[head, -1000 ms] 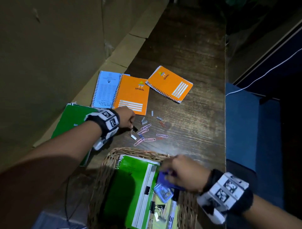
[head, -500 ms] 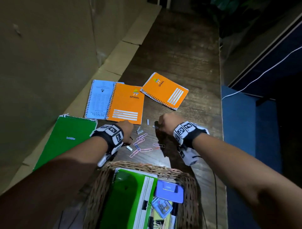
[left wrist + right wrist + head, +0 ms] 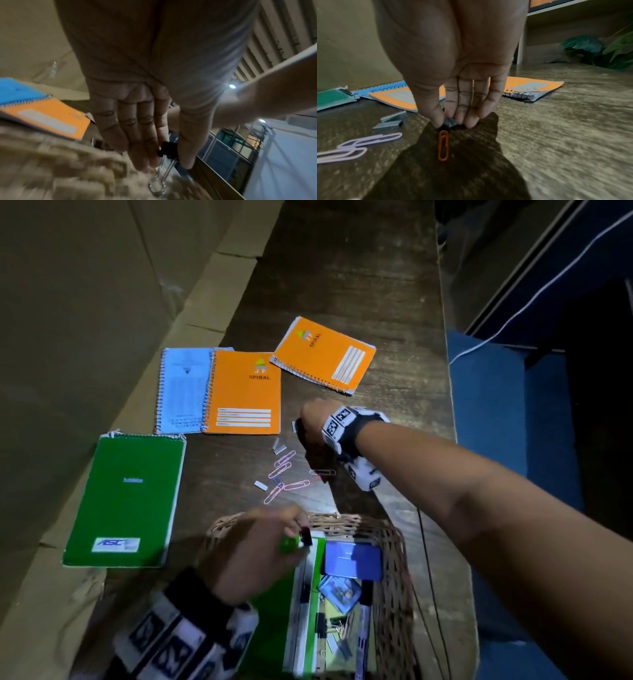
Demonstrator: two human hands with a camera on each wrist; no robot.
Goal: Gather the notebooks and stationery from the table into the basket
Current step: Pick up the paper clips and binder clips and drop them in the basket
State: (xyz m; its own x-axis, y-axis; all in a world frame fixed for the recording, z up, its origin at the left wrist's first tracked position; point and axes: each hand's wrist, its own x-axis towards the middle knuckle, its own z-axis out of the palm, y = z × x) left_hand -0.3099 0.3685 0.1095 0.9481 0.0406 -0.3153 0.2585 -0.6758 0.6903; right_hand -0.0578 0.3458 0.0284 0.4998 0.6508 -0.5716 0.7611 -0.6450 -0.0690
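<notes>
My left hand [image 3: 301, 534] hovers over the wicker basket [image 3: 394, 556] and pinches a black binder clip [image 3: 169, 149] between thumb and fingers. On the wooden table, my right hand [image 3: 450, 125] pinches a small grey staple block [image 3: 450, 122] with its fingertips down on the wood. An orange paper clip [image 3: 443, 145] lies just in front of it. Pink paper clips [image 3: 284, 474] and more staple blocks [image 3: 392, 120] are scattered between hand and basket. A green notebook [image 3: 126, 498], a blue one [image 3: 181, 388] and two orange ones [image 3: 245, 395] [image 3: 325, 354] lie flat on the table.
The basket holds a green notebook, a blue box [image 3: 352, 559], a small clear case and binder clips. Cardboard [image 3: 85, 320] runs along the table's left side. The table's right edge [image 3: 452, 422] drops off to a blue surface. A plant [image 3: 599, 51] stands at the far end.
My left hand has come back from the loose clips to above the basket, carrying the binder clip. My right hand stays at the staples, fingertips now down on a block.
</notes>
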